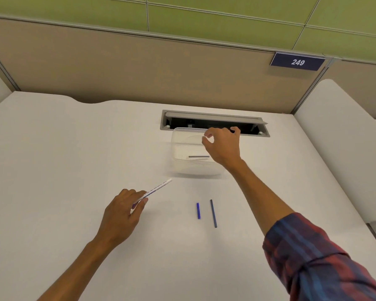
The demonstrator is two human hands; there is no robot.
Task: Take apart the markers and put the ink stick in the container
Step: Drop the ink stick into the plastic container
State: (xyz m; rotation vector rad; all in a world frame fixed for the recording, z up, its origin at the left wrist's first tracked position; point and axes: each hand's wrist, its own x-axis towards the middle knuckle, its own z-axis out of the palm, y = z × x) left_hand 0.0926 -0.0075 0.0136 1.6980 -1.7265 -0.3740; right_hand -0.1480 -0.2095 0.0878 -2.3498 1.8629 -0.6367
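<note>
- Broad white desk (74, 148): open room left and front.
- Clear plastic container (183, 148) against the grey cable slot (215, 122), dark ink stick (199, 156) inside.
- Right hand (223, 146) above it, fingers loosely spread, empty.
- Left hand (122, 210) grips white marker barrel (159, 189).
- Dark thin stick (213, 213) and short blue piece (198, 210) lie near, apart.

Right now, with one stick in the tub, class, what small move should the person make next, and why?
Probably bring the right hand, empty above the clear container, back to the dark ink stick on the table. One grey stick is already inside; the left hand holds the white marker barrel.
</note>
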